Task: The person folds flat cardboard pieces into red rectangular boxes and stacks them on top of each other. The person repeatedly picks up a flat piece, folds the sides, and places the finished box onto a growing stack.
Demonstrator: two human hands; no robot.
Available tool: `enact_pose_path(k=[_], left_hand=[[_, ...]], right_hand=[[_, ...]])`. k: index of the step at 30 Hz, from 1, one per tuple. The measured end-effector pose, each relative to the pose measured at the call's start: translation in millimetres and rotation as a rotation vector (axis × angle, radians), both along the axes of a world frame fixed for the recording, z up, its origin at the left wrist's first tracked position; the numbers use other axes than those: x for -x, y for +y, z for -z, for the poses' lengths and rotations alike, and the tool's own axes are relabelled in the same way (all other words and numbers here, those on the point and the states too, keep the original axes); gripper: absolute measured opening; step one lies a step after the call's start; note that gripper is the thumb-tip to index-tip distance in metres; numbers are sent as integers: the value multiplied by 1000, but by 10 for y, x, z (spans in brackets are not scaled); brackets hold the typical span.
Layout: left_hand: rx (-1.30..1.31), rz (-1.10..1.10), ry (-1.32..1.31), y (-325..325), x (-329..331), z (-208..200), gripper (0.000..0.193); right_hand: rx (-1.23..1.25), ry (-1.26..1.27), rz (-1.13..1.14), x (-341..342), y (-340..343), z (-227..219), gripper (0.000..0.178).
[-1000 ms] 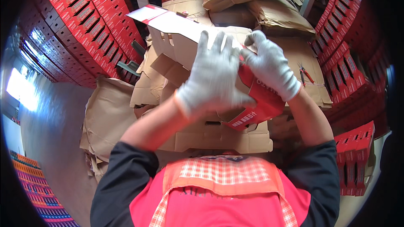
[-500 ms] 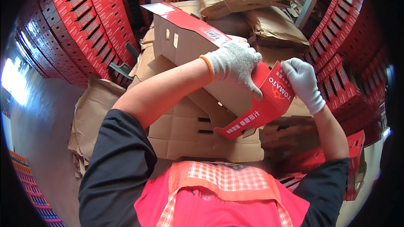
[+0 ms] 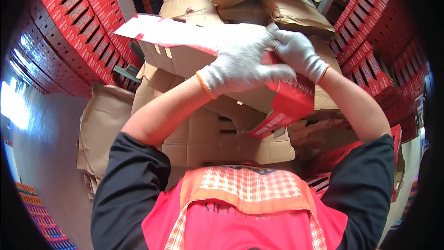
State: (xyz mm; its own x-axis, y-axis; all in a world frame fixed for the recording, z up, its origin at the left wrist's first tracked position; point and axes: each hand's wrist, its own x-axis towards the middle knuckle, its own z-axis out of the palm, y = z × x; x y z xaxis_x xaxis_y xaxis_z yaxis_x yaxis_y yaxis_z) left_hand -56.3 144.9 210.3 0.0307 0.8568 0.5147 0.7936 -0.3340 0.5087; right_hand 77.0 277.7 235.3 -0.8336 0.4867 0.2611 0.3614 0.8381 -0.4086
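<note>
While both gloved hands meet at its right end, the carton (image 3: 184, 62) lies aslant over a pile of flat brown cardboard (image 3: 199, 141), in the middle of the scene. Its shaping looks partway along: the long far side stands up with a white strip (image 3: 185, 32) along its top, and the red end panel (image 3: 296, 97) is bent up at the right. What seems left is the far right corner, where the fingers are gathered, and the left end, which tapers to a loose tip with no wall closing it; whether the corner is locked is hidden by the gloves

The left hand (image 3: 245, 67) spreads across the end of the strip, its thumb reaching right over the red panel; it is blurred, so I cannot tell whether its grip pinches anything. The right hand (image 3: 298, 52) has its grip curled closed at the carton's far right corner, seemingly on the board's edge

The carton's long axis runs from far left to near right, its white tip pointing left and slightly far. The red panel's printed face turns toward the near right, while the plain brown inside of the long side faces near
</note>
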Motion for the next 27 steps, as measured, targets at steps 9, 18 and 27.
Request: enact_pose_path(k=[9,18,27], left_hand=[[-112,152,239,-871,406,485,86],[-253,-187,243,-1721,113,775,117],[-477,26,129,-235,-654,423,84]], right_hand=[[28,277,-140,-101,-86,89,65],[1198,435,-27,-841,781,1698,21],[617,793,88,-870,553,1731,24]])
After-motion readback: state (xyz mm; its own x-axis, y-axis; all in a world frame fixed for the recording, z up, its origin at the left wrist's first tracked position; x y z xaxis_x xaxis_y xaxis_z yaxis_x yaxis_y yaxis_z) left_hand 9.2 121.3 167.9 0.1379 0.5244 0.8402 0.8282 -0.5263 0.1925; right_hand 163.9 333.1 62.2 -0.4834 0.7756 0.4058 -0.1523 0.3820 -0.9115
